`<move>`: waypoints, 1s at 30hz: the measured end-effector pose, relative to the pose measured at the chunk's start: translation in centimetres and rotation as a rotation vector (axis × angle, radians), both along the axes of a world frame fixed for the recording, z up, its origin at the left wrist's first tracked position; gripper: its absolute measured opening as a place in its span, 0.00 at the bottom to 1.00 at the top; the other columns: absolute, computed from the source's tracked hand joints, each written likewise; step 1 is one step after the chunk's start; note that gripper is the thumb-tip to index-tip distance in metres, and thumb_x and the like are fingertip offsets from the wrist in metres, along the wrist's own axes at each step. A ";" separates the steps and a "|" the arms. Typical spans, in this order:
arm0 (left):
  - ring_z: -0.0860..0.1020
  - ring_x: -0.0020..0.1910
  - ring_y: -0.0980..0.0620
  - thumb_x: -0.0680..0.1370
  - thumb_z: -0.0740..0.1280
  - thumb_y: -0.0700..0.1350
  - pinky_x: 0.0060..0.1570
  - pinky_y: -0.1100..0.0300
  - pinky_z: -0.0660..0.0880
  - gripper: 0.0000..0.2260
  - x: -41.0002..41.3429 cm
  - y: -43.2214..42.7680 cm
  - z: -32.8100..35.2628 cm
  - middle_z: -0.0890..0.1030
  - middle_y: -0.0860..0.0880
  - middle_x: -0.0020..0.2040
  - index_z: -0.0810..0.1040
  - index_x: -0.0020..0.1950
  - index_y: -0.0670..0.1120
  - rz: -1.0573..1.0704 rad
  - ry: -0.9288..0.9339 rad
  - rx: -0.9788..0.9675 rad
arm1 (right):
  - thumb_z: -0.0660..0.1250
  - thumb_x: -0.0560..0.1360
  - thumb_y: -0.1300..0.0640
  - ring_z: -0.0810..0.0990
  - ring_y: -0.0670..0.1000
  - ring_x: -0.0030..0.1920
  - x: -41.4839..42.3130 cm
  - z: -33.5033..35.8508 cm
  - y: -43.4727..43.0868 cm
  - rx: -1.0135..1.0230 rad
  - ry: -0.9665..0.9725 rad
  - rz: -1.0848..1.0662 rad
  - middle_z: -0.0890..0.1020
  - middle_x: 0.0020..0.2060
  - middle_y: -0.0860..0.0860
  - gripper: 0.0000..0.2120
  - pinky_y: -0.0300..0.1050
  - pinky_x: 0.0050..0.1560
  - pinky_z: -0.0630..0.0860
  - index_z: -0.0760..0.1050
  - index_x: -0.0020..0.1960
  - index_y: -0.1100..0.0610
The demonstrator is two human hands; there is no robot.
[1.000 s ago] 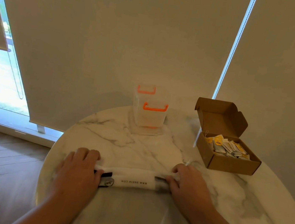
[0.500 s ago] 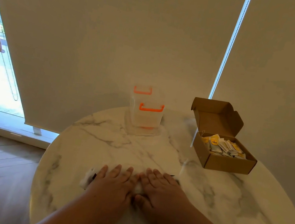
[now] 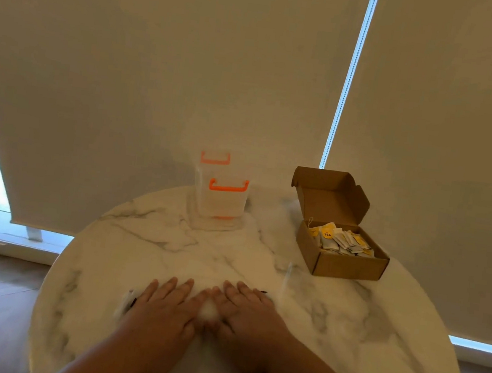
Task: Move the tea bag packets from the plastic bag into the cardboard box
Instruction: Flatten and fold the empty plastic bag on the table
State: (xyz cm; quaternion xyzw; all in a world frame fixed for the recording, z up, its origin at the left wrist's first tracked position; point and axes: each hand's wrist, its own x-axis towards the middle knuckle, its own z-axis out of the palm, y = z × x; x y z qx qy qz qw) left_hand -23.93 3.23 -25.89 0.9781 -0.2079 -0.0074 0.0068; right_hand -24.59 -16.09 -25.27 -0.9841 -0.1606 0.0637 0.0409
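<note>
Whereas a second earlier gripped at both ends of the folded strip, now pressed flat: left hand [image 3: 161, 309] and right hand [image 3: 249, 314], palms down, fingers extended, side by side and nearly touching atop the emptied plastic bag [image 3: 208, 309], white film showing between and beside the wrists. Tea bag packets [image 3: 340, 239] heaped in open cardboard box [image 3: 350, 262], far forward-right of the right hand. Transfer judged complete; bag flattening under way. Clear orange-handled container [image 3: 222, 195] straight ahead on the marble table [image 3: 376, 326].

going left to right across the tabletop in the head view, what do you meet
left hand → right hand, both flat on the folded plastic bag → cardboard box holding the tea bag packets
</note>
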 end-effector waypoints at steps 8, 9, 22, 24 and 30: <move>0.61 0.71 0.56 0.73 0.40 0.68 0.68 0.54 0.60 0.30 -1.4 2.3 0.6 0.63 0.61 0.71 0.58 0.74 0.65 0.221 -0.069 -0.130 | 0.46 0.83 0.45 0.58 0.54 0.74 -2.9 1.4 -0.8 0.069 -0.074 -0.069 0.62 0.76 0.50 0.23 0.56 0.72 0.54 0.60 0.76 0.46; 0.63 0.68 0.55 0.75 0.45 0.68 0.66 0.55 0.62 0.27 -1.7 2.2 0.9 0.65 0.60 0.68 0.61 0.72 0.63 0.232 -0.073 -0.133 | 0.47 0.83 0.46 0.62 0.55 0.71 -3.4 1.5 -1.2 0.095 -0.110 -0.088 0.66 0.72 0.50 0.22 0.55 0.69 0.58 0.64 0.74 0.47; 0.76 0.52 0.57 0.72 0.75 0.43 0.55 0.58 0.75 0.17 -2.1 -7.3 4.6 0.72 0.54 0.55 0.76 0.55 0.58 0.115 -0.072 -1.097 | 0.65 0.77 0.49 0.77 0.45 0.40 -10.0 7.2 -14.2 0.447 -0.168 -0.472 0.79 0.37 0.46 0.08 0.42 0.40 0.71 0.74 0.42 0.51; 0.78 0.56 0.54 0.72 0.76 0.44 0.57 0.52 0.76 0.27 -1.8 -10.1 6.3 0.72 0.53 0.62 0.70 0.67 0.55 0.189 -0.028 -1.347 | 0.67 0.77 0.51 0.77 0.44 0.36 -10.9 8.9 -16.9 0.552 -0.233 -0.519 0.80 0.35 0.48 0.08 0.40 0.39 0.74 0.77 0.42 0.52; 0.83 0.48 0.54 0.78 0.69 0.45 0.46 0.55 0.82 0.12 -3.7 -22.2 9.6 0.83 0.52 0.52 0.75 0.61 0.54 -0.064 0.544 -1.473 | 0.65 0.78 0.54 0.75 0.45 0.32 -12.0 9.8 -22.4 0.929 -0.366 -0.662 0.79 0.29 0.45 0.09 0.43 0.37 0.72 0.80 0.40 0.49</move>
